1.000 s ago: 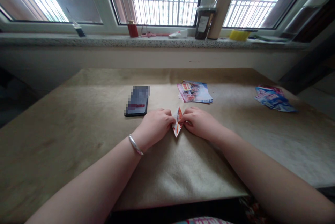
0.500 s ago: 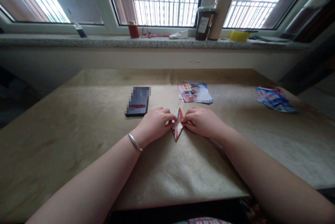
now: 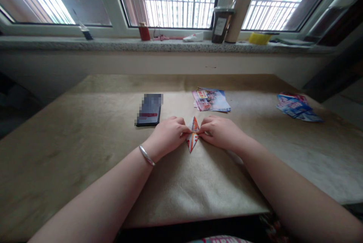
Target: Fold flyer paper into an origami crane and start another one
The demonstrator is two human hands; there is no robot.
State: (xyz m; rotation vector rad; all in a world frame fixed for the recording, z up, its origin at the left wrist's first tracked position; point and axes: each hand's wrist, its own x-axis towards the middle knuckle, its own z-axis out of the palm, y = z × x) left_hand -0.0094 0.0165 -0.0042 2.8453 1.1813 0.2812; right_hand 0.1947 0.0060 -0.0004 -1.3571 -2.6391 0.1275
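A small folded paper [image 3: 192, 141], a narrow diamond printed in red, orange and white, lies on the table between my hands. Its long points face toward me and away from me. My left hand [image 3: 171, 134], with a silver bangle at the wrist, is closed and pinches the paper's left edge at mid-length. From the other side my right hand [image 3: 217, 131] pinches the right edge at the same height. The fingertips of both hands nearly meet across the fold and cover part of its middle.
A phone [image 3: 149, 109] lies beyond my left hand. Past the folded paper sits a stack of printed sheets [image 3: 214, 100], with blue and red printed papers [image 3: 297, 107] farther right. A granite windowsill [image 3: 113, 46] behind the table [image 3: 70, 133] bears a jar and several small things.
The folded paper's near half has changed its surface slightly, showing more orange and white print. My hands keep almost the same place, fingertips slightly closer over the middle.
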